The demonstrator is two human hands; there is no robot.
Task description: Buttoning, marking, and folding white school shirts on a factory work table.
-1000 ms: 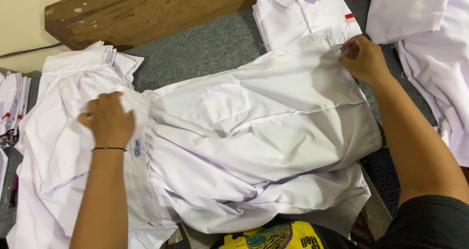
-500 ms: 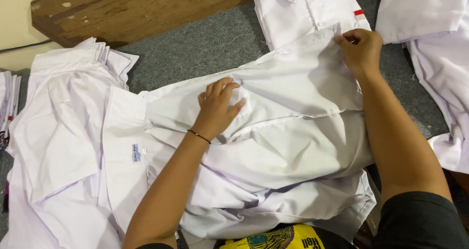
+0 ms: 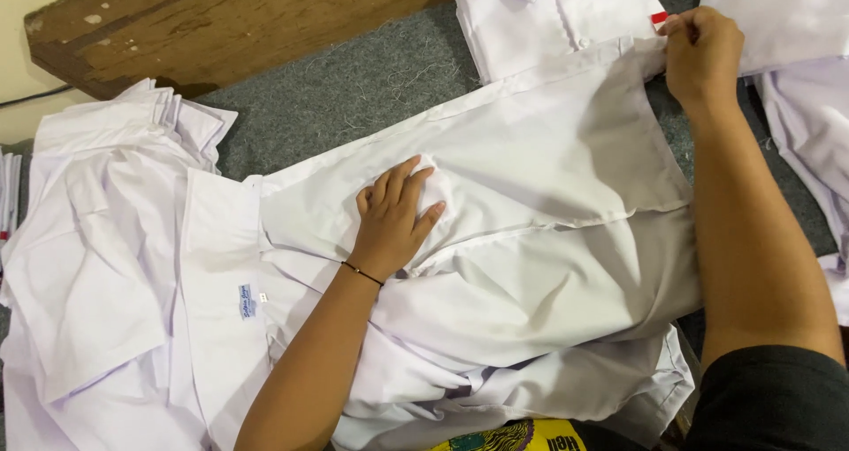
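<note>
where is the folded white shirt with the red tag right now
In the head view the folded white shirt lies at the top centre on the grey mat, just left of the right hand and beyond the spread shirt.

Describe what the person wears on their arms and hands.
Both forearms are bare, with no gloves or rings visible. The left hand has a thin black band around its wrist. The right hand wears nothing, and a black sleeve covers the right upper arm.

One head camera looks steeply down, close over the white shirt (image 3: 548, 239).
</note>
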